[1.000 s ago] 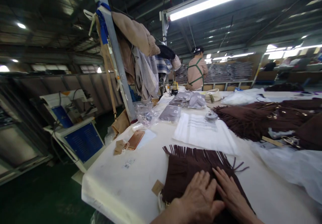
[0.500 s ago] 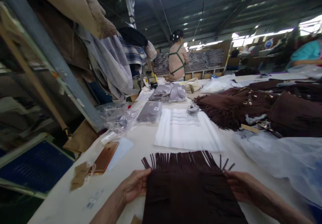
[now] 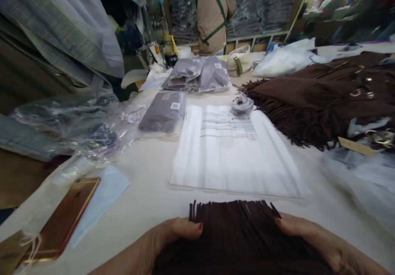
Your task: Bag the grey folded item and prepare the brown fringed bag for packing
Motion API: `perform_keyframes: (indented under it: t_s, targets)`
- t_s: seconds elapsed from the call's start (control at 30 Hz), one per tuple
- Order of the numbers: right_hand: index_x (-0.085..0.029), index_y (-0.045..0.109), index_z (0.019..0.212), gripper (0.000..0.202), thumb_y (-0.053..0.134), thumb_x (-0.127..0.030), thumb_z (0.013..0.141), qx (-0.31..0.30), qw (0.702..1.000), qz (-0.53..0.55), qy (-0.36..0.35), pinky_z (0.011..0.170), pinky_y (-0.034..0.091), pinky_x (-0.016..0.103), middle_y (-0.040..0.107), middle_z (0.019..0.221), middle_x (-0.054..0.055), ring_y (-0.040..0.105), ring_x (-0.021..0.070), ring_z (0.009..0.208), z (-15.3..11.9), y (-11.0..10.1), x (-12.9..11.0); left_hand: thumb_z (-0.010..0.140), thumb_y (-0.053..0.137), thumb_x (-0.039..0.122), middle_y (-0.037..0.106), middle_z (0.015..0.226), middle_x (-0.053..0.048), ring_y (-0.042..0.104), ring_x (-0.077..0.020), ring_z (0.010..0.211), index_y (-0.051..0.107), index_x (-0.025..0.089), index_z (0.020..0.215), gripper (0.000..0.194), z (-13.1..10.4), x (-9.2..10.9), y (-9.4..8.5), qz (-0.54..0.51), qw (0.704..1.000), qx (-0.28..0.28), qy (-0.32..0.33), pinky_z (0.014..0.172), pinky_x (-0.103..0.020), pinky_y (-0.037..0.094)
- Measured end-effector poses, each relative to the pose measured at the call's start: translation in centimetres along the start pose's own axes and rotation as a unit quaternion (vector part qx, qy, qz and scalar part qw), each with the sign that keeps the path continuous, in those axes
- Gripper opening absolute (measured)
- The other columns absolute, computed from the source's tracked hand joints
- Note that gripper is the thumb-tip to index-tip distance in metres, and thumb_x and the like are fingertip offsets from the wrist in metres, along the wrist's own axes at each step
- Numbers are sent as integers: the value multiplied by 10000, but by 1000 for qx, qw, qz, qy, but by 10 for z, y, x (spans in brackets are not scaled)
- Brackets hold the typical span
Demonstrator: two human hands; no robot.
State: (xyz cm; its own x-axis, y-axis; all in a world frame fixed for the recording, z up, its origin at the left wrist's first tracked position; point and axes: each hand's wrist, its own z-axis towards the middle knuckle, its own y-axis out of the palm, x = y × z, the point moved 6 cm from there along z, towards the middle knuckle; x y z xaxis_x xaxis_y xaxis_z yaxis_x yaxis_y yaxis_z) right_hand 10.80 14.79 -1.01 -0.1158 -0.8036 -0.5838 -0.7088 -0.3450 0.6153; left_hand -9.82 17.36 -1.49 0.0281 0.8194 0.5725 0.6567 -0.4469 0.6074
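Fringed brown fabric (image 3: pixel 237 236) in our left hand (image 3: pixel 173 234) and right hand (image 3: pixel 305 229), fingers pinching its sides, we have printed white packaging (image 3: pixel 225 159) lying flat, apart from it.

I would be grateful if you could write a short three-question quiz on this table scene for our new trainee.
1. True or false: the grey coil rests on the white sheeting.
2. Which of these lies right beside the phone?
A) the cream pouch
B) the pale blue sheet
C) the grey coil
3. Fill in one word: the left hand and the right hand hold the dark brown fabric near its ____ end.

Key: 1 true; 2 B; 3 fringed
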Motion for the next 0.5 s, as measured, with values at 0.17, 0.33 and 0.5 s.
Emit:
perform_keyframes:
  t_s: [0.17, 0.33, 0.5]
  targets:
    - [-126, 610, 1140, 656, 654, -510, 610, 23, 986, -167, 12, 896, 443, 418, 692, 982, 127, 588, 300, 1049, -12, 17, -29, 363, 769, 567, 668, 1042, -115, 515, -396, 1116, 623, 149, 1066, 831, -3, 10, 30, 12, 1000, 11, 3, 870, -471, 481]
    - [-338, 554, 1207, 418, 570, -271, 795, -6, 884, -451, -125, 1020, 349, 403, 606, 1204, 35, 528, 232, 1150, -40, 53, -26, 814, 482, 536, 575, 1239, -36, 479, -278, 1193, 503, 295, 1244, 493, -32, 1, 67, 411, 892, -4, 187, 1070, -464, 293]
    - [-350, 319, 1358, 596, 555, -213, 828, 58, 663, -648, -370, 1055, 225, 464, 475, 1304, 28, 401, 226, 1233, -65, 71, 29, 902, 423, 238, 469, 1315, -27, 435, -235, 1224, 220, 352, 1374, 526, -53, -58, 84, 733, 615, -28, 289, 1036, -432, 351]
